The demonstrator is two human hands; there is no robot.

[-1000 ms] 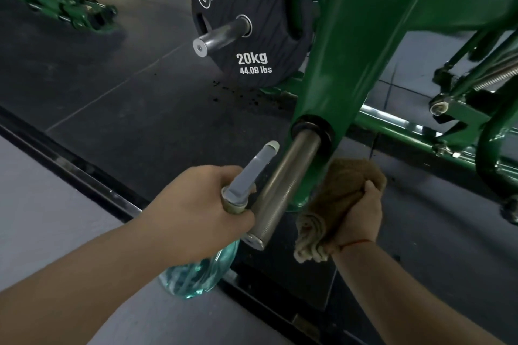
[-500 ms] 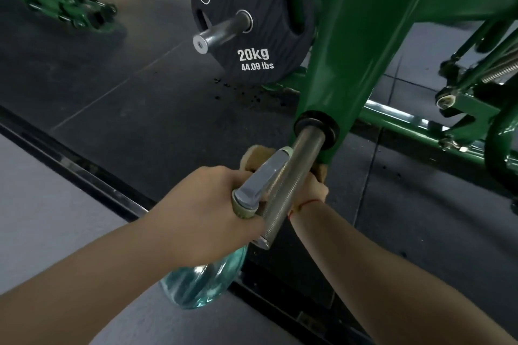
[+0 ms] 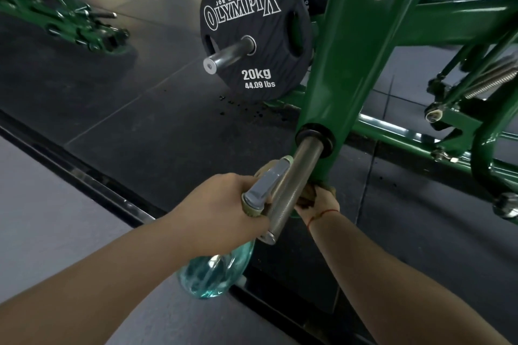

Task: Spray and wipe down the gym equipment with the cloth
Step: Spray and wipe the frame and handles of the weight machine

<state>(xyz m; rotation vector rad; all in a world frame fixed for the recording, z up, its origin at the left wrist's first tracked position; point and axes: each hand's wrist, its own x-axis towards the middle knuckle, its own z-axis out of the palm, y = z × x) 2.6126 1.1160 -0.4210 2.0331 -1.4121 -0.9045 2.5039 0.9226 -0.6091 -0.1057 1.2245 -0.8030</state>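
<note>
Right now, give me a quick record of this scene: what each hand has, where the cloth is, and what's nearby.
Left grip: holds the spray bottle, nozzle beside the steel bar
Right grip: holds the cloth
Cloth position: under the steel bar, by the green frame; contact hidden
Nearby: 20kg weight plate on another peg

The dark floor [image 3: 126, 126] bears a green frame [image 3: 347, 70] and, seemingly, black crumbs [image 3: 246, 109].
</note>
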